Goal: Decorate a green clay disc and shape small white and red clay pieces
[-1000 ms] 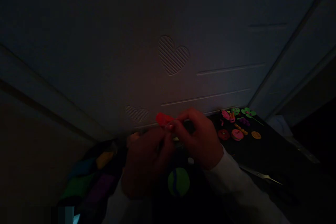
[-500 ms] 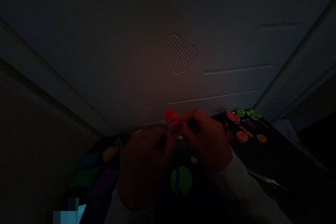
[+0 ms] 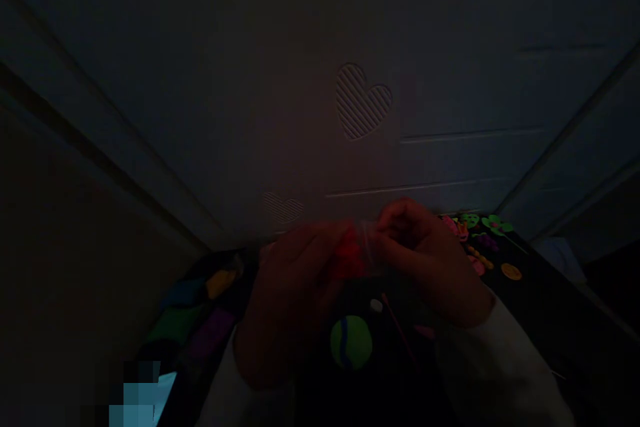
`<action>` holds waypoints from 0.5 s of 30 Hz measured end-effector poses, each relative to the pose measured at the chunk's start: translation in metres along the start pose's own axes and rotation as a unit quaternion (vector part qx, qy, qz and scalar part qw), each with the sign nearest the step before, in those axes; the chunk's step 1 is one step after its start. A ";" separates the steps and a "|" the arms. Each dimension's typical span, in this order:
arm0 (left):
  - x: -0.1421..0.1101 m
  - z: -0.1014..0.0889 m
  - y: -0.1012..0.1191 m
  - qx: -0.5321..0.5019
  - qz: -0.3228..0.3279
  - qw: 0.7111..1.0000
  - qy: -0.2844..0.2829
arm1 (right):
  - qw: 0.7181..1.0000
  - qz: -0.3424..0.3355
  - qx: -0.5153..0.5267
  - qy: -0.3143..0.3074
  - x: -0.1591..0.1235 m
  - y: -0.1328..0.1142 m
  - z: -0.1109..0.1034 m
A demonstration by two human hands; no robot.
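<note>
I have the red piece (image 3: 349, 255) between my two hands, beyond the green disc (image 3: 359, 340) as I look down, with clear film (image 3: 368, 240) reaching out from its right side. Piece and film together run crosswise, from my left fingers to my right, so the line joining my hands is the line they lie along. The red piece's own long axis I cannot tell, since my left fingers cover part of it.

My left hand (image 3: 293, 287) is the nearer one: beyond the disc and to its left, its fingers are curled against the red piece with little gap that I can see, though blur and dark hide the exact grip. My right hand (image 3: 435, 263), beyond the disc and to its right, has thumb and forefinger drawn together in a pinch on the clear film; the red lies leftward of those fingertips, not touching them.

Just beyond the disc and a little right of it is a small white piece (image 3: 376, 306), and a thin stick (image 3: 400, 330) slants to the disc's right. Well to the left of the disc is a yellow pack (image 3: 220, 282), with a purple pack (image 3: 213, 333) closer in my view.
</note>
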State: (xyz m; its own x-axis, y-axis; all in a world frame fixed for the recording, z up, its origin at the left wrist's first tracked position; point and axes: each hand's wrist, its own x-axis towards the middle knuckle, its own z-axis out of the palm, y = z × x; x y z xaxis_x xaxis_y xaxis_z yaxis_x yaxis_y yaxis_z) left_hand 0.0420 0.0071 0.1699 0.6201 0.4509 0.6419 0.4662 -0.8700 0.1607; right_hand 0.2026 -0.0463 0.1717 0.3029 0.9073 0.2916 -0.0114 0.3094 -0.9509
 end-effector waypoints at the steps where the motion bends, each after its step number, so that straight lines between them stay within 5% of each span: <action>1: 0.001 -0.001 0.001 -0.011 0.006 1.000 -0.005 | 1.000 0.004 -0.007 0.002 0.000 0.000 -0.002; 5: 0.002 -0.005 0.004 -0.061 0.005 0.998 -0.031 | 0.999 -0.011 -0.051 0.013 -0.001 -0.001 -0.009; 8: 0.002 -0.005 0.004 -0.046 -0.061 0.996 -0.041 | 0.993 -0.058 -0.100 -0.006 -0.004 -0.004 -0.013; 15: 0.002 -0.006 0.001 -0.071 -0.164 0.983 -0.031 | 0.939 -0.211 -0.264 -0.054 -0.008 -0.011 -0.016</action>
State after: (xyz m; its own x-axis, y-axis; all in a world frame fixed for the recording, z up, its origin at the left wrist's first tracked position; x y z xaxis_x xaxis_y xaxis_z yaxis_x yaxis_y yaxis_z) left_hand 0.0399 0.0055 0.1755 0.4907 0.7193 0.4918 0.5581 -0.6929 0.4566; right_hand 0.2159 -0.0619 0.1782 0.0748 0.7680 0.6361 0.5717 0.4896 -0.6584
